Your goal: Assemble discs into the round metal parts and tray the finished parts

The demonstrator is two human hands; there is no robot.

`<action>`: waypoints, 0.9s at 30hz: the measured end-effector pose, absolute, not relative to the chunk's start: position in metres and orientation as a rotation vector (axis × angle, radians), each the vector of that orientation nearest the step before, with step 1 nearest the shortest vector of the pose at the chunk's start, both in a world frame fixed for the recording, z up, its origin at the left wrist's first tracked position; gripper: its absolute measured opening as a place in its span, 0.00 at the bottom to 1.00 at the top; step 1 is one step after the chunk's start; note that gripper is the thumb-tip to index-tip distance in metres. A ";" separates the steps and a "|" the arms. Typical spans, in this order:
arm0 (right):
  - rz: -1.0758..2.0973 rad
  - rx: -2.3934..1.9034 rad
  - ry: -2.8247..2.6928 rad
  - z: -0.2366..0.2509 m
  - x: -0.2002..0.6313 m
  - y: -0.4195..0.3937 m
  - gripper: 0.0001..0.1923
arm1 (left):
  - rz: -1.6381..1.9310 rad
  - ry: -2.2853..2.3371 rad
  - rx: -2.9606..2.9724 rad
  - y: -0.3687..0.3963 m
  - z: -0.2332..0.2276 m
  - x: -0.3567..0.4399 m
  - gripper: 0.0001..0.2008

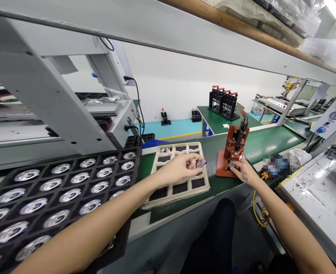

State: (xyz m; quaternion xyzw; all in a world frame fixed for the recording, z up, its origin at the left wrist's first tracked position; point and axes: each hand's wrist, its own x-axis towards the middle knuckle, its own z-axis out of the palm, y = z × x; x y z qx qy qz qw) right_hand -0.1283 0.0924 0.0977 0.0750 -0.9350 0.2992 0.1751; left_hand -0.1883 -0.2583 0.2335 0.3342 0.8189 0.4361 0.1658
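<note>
metal part (201, 164) pinched in left hand (182, 166); right hand (243, 172) at orange press (233, 150).

- Both forearms are bare, with no sleeves in view.
- The left hand (181, 167) wears no glove.
- The right hand (244, 173) has a dark tattoo on its back and a ring.
- Dark trousers cover the lap.

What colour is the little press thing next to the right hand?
The press is reddish-brown, clearest in the head view.
</note>
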 end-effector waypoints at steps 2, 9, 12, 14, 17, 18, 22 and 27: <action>0.889 0.198 -2.639 0.096 -0.132 0.097 0.19 | 1.254 2.316 0.949 -0.259 0.232 -0.189 0.25; 0.992 0.157 -2.577 0.093 -0.137 0.093 0.19 | 1.273 2.298 0.960 -0.258 0.225 -0.190 0.23; 1.019 0.130 -2.528 0.101 -0.131 0.086 0.20 | 1.260 2.313 0.957 -0.260 0.225 -0.187 0.24; 1.050 0.130 -2.511 0.115 -0.126 0.087 0.16 | 1.247 2.333 0.953 -0.266 0.227 -0.185 0.24; 1.104 0.116 -2.467 0.156 -0.124 0.101 0.11 | 1.231 2.383 0.952 -0.277 0.234 -0.180 0.24; 1.116 0.093 -2.429 0.174 -0.127 0.108 0.13 | 1.226 2.404 0.960 -0.280 0.238 -0.178 0.24; 1.147 -0.027 -2.195 0.260 -0.161 0.126 0.22 | 1.231 2.471 1.073 -0.273 0.261 -0.169 0.21; 1.377 0.041 -2.127 0.342 -0.198 0.098 0.43 | 1.211 2.475 1.303 -0.245 0.280 -0.154 0.18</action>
